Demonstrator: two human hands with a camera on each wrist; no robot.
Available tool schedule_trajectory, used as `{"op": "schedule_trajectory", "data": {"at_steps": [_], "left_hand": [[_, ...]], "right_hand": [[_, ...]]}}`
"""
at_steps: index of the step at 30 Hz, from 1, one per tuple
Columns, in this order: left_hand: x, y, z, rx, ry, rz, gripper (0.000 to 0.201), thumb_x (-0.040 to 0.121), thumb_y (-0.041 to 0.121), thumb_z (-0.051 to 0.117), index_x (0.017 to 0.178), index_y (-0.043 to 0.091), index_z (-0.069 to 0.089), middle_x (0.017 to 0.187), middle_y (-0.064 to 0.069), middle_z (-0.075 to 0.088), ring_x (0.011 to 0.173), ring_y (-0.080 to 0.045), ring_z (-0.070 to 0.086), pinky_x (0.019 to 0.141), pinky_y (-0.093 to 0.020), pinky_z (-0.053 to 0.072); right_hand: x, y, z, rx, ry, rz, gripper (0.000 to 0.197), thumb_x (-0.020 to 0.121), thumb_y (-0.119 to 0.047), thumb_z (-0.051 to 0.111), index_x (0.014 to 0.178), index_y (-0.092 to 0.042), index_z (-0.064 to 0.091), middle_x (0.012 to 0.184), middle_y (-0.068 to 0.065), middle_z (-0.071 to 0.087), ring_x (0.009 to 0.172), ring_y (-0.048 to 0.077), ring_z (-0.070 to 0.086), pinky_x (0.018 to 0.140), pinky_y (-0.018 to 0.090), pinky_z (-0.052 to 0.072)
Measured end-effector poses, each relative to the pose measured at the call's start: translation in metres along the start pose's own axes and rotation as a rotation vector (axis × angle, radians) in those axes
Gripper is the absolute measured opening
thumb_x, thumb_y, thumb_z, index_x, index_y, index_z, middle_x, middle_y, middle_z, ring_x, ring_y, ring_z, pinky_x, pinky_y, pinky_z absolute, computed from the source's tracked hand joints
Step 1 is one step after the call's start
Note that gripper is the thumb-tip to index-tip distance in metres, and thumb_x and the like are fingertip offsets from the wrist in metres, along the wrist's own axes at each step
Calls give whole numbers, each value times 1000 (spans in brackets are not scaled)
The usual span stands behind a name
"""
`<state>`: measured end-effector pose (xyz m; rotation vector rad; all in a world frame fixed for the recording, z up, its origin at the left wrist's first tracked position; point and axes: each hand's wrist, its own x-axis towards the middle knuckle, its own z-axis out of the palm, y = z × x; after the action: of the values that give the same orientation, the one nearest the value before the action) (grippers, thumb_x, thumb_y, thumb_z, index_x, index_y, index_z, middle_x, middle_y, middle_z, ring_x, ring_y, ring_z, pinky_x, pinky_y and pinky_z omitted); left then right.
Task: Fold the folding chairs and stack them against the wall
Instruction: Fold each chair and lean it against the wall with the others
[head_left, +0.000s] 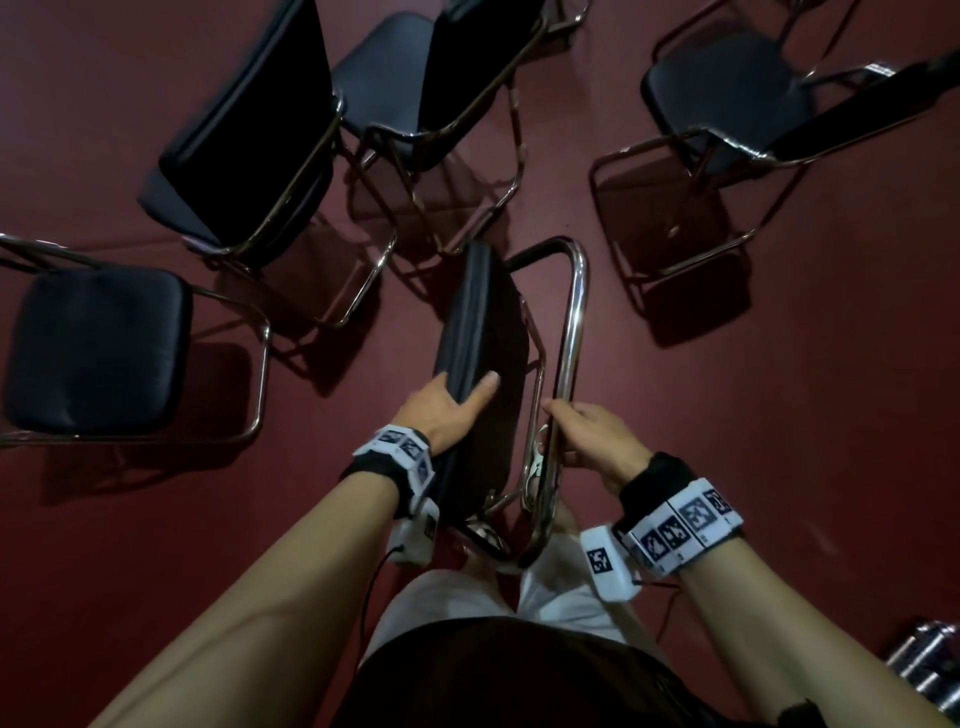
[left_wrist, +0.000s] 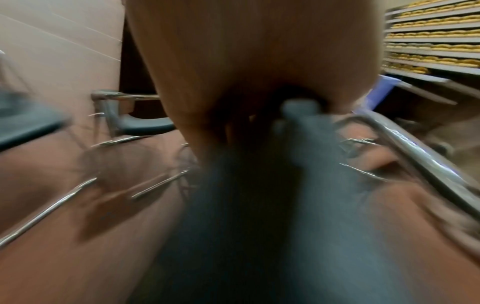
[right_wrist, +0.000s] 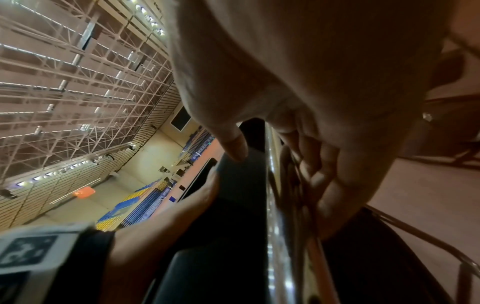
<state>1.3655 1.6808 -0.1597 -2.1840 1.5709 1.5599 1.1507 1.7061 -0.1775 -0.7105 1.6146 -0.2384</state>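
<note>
A black padded folding chair (head_left: 483, 332) with a chrome frame is held up in front of me, its seat tipped edge-on. My left hand (head_left: 447, 402) grips the near edge of the black seat pad (left_wrist: 285, 185), thumb across one face. My right hand (head_left: 587, 431) grips the chrome frame tube (head_left: 571, 332), fingers curled round the tube (right_wrist: 275, 205) in the right wrist view. The left wrist view is blurred.
Several unfolded black chairs stand on the dark red floor: one at the left (head_left: 98, 348), two at the top middle (head_left: 249, 130), one at the top right (head_left: 727, 93). Shiny metal objects (head_left: 924, 660) lie at the lower right. Shelves (left_wrist: 436, 41) show in the left wrist view.
</note>
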Motion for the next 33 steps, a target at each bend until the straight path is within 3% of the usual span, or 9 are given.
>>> {"op": "schedule_trajectory", "data": {"at_steps": [3, 7, 10, 13, 15, 20, 23, 28, 33], "left_hand": [[-16, 27, 31, 71, -61, 16, 119, 68, 101, 20, 151, 18, 33, 145, -14, 54, 129, -36, 55, 107, -48, 44], [-17, 54, 65, -8, -142, 58, 112, 69, 99, 1, 141, 23, 40, 131, -16, 60, 115, -36, 60, 99, -53, 46], [-9, 47, 72, -33, -263, 109, 95, 83, 87, -1, 150, 31, 36, 143, -14, 54, 126, -31, 54, 109, -47, 39], [-7, 46, 69, -13, -338, 117, 73, 98, 70, 5, 157, 34, 28, 148, -7, 51, 118, -26, 61, 95, -26, 45], [-7, 55, 63, -80, -362, 49, 63, 103, 62, 15, 153, 31, 38, 130, -6, 59, 99, -23, 66, 75, -29, 58], [-8, 55, 61, -377, -433, -85, 47, 105, 34, 46, 151, 40, 40, 141, -6, 53, 119, -25, 59, 87, -48, 60], [-13, 56, 62, -332, -472, -93, 49, 105, 24, 49, 148, 45, 41, 131, -4, 60, 104, -22, 64, 79, -45, 61], [8, 123, 51, 33, -211, 107, 40, 99, 16, 49, 137, 25, 59, 103, -6, 69, 75, -22, 68, 62, -32, 60], [39, 204, 56, 396, 71, 422, 67, 85, 17, 62, 148, 19, 40, 135, -16, 53, 119, -36, 57, 105, -40, 46]], "right_hand": [[-8, -2, 5, -79, 69, -25, 52, 76, -69, 48, 85, -21, 67, 87, 2, 76, 88, 27, 73, 88, 53, 57], [-21, -6, -20, -92, 119, 10, 90, 72, -91, 25, 117, -26, 69, 111, 3, 72, 102, 25, 68, 94, 49, 55], [-26, -1, -33, -191, 139, 0, 106, 61, -102, 23, 108, -18, 68, 102, 5, 74, 91, 23, 71, 87, 44, 58], [-24, 2, -35, -324, 154, -33, 94, 59, -99, 43, 100, -17, 63, 94, 2, 73, 82, 21, 73, 79, 41, 61], [-22, -3, -35, -358, 146, -47, 94, 56, -100, 47, 103, -20, 64, 94, -1, 73, 80, 17, 73, 75, 38, 62], [-17, -10, -41, -361, 124, -98, 60, 70, -79, 61, 97, -26, 70, 86, -3, 76, 73, 15, 74, 69, 36, 64], [-17, -8, -56, -381, 107, -132, 58, 71, -77, 63, 97, -26, 70, 84, -2, 75, 70, 16, 74, 66, 37, 64], [-26, 3, -132, -425, 122, -156, 66, 70, -84, 60, 102, -27, 69, 95, -7, 72, 82, 12, 69, 74, 28, 57], [-43, 39, -204, -492, 55, -153, 50, 83, -73, 57, 103, -29, 64, 100, -11, 67, 91, 11, 64, 78, 23, 49]]}}
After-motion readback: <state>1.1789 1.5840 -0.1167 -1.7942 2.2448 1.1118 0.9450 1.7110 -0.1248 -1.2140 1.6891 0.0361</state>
